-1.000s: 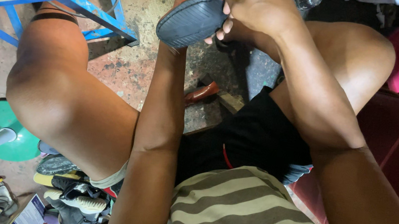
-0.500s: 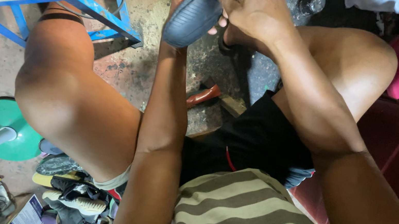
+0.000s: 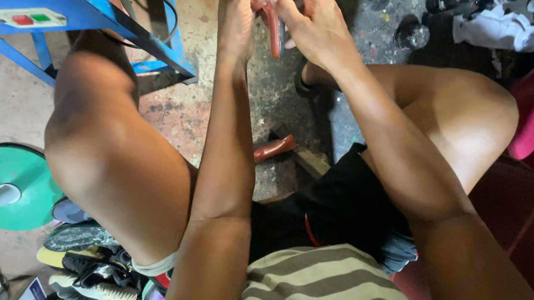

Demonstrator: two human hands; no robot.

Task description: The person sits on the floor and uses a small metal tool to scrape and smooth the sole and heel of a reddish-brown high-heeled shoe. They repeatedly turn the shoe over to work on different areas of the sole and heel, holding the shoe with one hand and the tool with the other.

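Red shoe (image 3: 274,12) between both hands.

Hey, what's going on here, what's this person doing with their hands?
A seated person holds a red shoe up in front of them with both hands. The left hand grips it from the side, and the right hand pinches its edge with the fingertips. Below lie a blue metal stand, a green round base, a red-handled tool on the floor and a heap of shoes.

Both hands (image 3: 279,12) raised together, fingers (image 3: 287,3) pinched.
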